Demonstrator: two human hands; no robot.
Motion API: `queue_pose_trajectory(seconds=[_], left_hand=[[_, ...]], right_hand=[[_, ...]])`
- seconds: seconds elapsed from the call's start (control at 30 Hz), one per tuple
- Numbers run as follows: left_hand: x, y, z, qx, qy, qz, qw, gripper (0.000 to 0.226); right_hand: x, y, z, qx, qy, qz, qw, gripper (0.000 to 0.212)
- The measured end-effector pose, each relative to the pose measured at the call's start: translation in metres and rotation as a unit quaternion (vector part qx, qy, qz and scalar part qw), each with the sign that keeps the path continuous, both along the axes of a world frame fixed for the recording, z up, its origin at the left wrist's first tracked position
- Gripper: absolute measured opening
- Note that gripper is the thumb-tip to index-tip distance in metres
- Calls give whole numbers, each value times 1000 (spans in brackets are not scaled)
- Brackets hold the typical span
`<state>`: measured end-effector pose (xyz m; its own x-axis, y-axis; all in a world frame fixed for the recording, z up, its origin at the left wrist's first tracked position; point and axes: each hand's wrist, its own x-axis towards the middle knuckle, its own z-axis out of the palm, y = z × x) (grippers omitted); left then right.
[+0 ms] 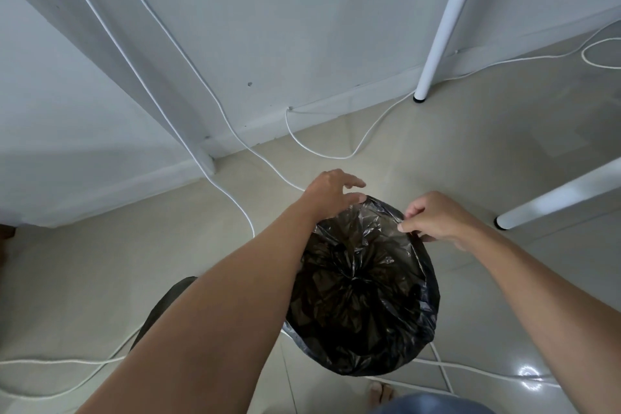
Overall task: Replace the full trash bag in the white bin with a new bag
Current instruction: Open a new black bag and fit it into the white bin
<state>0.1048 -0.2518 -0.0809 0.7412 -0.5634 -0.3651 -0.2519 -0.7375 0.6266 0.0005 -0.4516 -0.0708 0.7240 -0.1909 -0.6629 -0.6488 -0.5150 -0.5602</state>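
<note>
Black bag [363, 279] lines bin on floor [437, 144], hem folded over rim, bin itself hidden. Left hand [327, 191] pinches far hem; right hand [437, 220] pinches right hem. Advice: pull hem evenly down all round, gently; thin film likely tears.

The one camera rides on the person's head, looking steeply down and a little forward. The black bag [363, 279] sits close beneath it, within arm's reach, just below mid-frame. Pale floor [470, 144] fills the lower half; the wall [302, 27] and a white table leg [447, 20] curve away along the top.
</note>
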Motion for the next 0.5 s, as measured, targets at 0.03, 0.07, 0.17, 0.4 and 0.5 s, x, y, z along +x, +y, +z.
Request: queue_pose_trajectory(seconds=[0.03,0.07,0.17,0.4,0.5], left_hand=[[-1,-6,1,-5,5,7,1000,23],[-1,-10,0,-11,10,20,1000,16],[-2,-16,-6,0,5,40,999,13],[-3,-21,-22,7,31,90,995,16],[-1,-22,-24,5,30,105,994,14]], right_hand=[[-1,-4,-2,48,12,-40,998,12],[-2,-9,-5,89,27,-74,993,13],[-4,-21,-16,167,53,-147,973,11],[-16,-16,-43,233,88,-224,942,20],[-22,-8,-47,196,79,-199,957,18]])
